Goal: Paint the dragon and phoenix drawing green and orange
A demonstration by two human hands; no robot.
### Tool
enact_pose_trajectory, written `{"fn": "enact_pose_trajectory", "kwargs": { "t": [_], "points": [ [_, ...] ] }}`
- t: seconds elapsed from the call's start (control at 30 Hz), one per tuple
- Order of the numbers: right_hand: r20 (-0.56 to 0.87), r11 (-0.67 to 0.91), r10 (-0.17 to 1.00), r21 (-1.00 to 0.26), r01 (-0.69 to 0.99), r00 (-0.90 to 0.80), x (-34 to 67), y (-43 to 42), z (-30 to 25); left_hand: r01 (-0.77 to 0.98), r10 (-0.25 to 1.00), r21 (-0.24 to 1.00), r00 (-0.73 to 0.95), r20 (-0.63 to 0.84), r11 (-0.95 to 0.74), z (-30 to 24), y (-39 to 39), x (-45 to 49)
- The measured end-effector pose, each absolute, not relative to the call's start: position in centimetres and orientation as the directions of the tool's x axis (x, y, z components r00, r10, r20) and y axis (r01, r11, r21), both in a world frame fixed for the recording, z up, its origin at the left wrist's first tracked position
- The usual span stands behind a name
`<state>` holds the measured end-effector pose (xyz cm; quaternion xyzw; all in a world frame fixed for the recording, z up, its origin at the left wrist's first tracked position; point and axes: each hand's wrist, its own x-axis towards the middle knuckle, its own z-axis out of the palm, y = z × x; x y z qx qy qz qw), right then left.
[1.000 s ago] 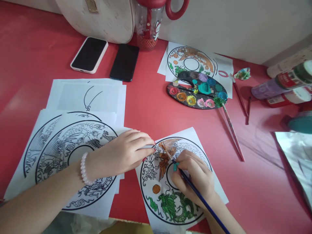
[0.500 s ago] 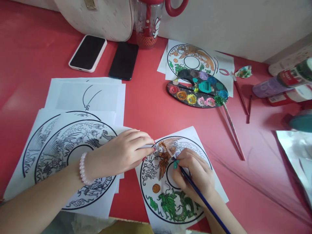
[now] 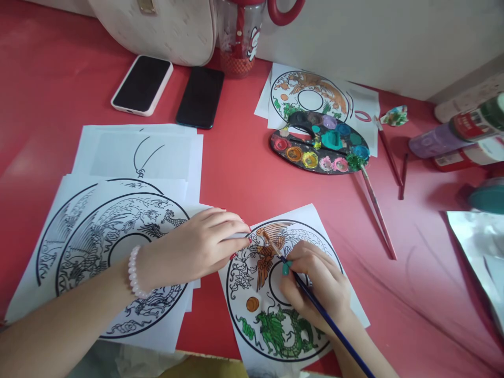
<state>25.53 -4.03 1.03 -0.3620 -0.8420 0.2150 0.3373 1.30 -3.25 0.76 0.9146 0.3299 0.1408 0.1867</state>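
My right hand (image 3: pixel 315 286) grips a blue-handled paintbrush (image 3: pixel 326 317) in a writing pinch. The brush tip rests on the orange bird at the top of a round printed drawing (image 3: pixel 271 320) on a white sheet, which also shows a green dragon at the bottom. My left hand (image 3: pixel 197 247), with a pearl bracelet at the wrist, lies flat with fingers together. Its fingertips press on the left edge of that sheet. A black paint palette (image 3: pixel 318 149) with several colour wells sits further back on the red table (image 3: pixel 244 173).
A stack of uncoloured printed sheets (image 3: pixel 98 231) lies at left under my left forearm. Two phones (image 3: pixel 142 84) (image 3: pixel 200 97), a bag and a red-lidded bottle (image 3: pixel 240 37) stand at the back. Spare brushes (image 3: pixel 377 210), paint tubes (image 3: pixel 460 136) and another coloured sheet (image 3: pixel 311 94) are at right.
The brush tip and my right hand have shifted very slightly over the orange bird. My left hand has stayed in place.
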Motion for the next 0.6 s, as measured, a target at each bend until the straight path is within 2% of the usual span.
{"fn": "enact_pose_trajectory", "kwargs": {
  "t": [0.6],
  "points": [
    [0.392,0.662,0.729,-0.613,0.432,-0.561,25.53,-4.02,1.19,0.546,0.656,0.438,0.741,0.144,-0.714,0.74,-3.22,1.32]
  ]
}}
